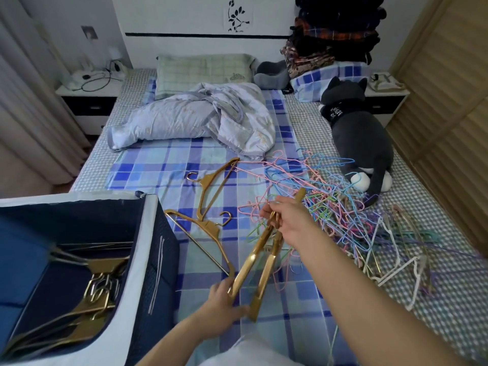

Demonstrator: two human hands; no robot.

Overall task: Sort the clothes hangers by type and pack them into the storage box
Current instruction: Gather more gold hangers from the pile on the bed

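Between the two hands, over the plaid bed sheet (163, 165), hang two gold hangers (260, 270) held together: the right hand (287, 220) pinches them near the hook end, the left hand (224, 297) curls its fingers round their lower shoulder end. They look rigid and smooth, probably metal or coated, so they should stack flat without flexing but could slide against one another; a grasp at the neck plus one shoulder seems the steadiest. To the left of the left hand stands the storage box (137, 260), open, with more gold hangers (100, 291) already lying in its bottom. Just beyond the hands two loose gold hangers (211, 191) lie on the sheet. To the right of the right hand sprawls a tangle of thin coloured wire hangers (324, 204), light and springy by the look, likely to snag by their hooks. The box's near wall rises beside the left hand, so the pair must lift over its rim; the sheet between hands and box gives room to swing across.
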